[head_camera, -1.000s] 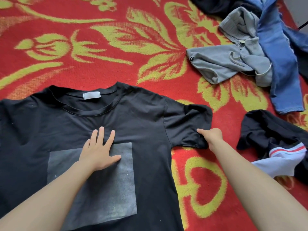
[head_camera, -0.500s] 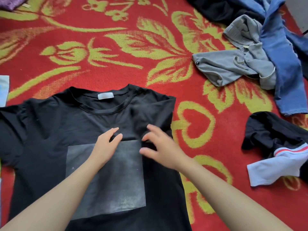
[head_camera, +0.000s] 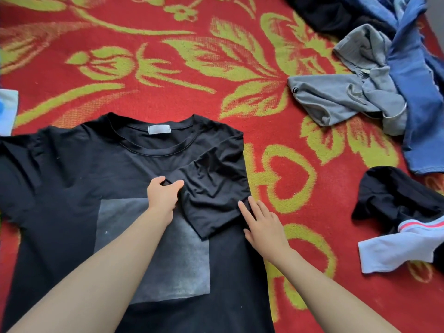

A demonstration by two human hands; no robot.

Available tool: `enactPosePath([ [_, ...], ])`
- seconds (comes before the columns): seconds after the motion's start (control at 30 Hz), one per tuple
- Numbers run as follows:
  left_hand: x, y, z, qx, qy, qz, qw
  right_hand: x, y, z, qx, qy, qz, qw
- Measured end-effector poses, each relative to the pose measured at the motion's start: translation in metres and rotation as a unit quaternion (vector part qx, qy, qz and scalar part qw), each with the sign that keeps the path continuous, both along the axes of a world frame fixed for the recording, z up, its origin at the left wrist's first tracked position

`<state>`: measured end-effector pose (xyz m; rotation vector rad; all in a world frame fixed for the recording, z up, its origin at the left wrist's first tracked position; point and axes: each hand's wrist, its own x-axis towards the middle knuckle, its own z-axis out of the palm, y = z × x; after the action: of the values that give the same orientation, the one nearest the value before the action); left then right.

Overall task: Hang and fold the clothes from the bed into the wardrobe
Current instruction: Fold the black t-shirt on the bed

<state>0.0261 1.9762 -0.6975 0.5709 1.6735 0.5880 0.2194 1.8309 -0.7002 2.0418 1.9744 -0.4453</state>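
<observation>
Fingers point(head_camera: 157, 181) of the left hand point(head_camera: 163, 195) curl with the thumb round a pinch of fabric at the inner corner of the folded-in sleeve point(head_camera: 213, 188) of a black short-sleeved T-shirt point(head_camera: 67, 179). The right hand point(head_camera: 263, 224) lies flat and holds nothing. Its fingers point(head_camera: 243, 207) are straight and slightly spread, their tips touching the sleeve's lower outer corner at the shirt's side edge.

The T-shirt lies front up, spread on a red bed blanket with a yellow-green flower pattern point(head_camera: 168, 97), its collar pointing away from the person. A small white neck label point(head_camera: 159, 129) shows inside the collar. A grey square print point(head_camera: 144, 248) on the chest is partly covered by the left forearm and the folded sleeve.

To the right, well apart from the shirt, a crumpled grey garment point(head_camera: 336, 99) lies against a blue garment point(head_camera: 418, 97), with a dark garment point(head_camera: 331, 15) beyond them. Nearer the person sits a crumpled black garment with a white, red-striped part point(head_camera: 394, 195). A pale blue-white cloth point(head_camera: 7, 109) shows at the left edge, just beside the shirt's shoulder.
</observation>
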Motion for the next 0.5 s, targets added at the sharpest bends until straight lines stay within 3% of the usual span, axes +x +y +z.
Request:
enactPosePath([
  [0.1,0.001,0.005,-0.002,0.054,0.033,0.049,0.997,0.004,0.004,-0.004,-0.003,-0.017,0.023,1.000],
  [0.23,-0.015,-0.018,0.015,0.159,0.075,0.003,0.985,0.020,0.010,-0.007,0.011,-0.047,0.103,0.993],
  [0.37,-0.032,-0.032,0.000,0.101,0.165,-0.036,0.980,0.019,0.031,-0.002,0.063,-0.035,0.119,0.990],
  [0.43,-0.031,-0.031,-0.002,0.065,0.112,-0.021,0.991,0.011,0.051,0.003,0.088,-0.029,0.086,0.992],
  [0.5,-0.025,-0.034,0.001,0.048,0.011,-0.022,0.999,0.002,0.072,0.006,0.041,-0.018,0.048,0.998],
])
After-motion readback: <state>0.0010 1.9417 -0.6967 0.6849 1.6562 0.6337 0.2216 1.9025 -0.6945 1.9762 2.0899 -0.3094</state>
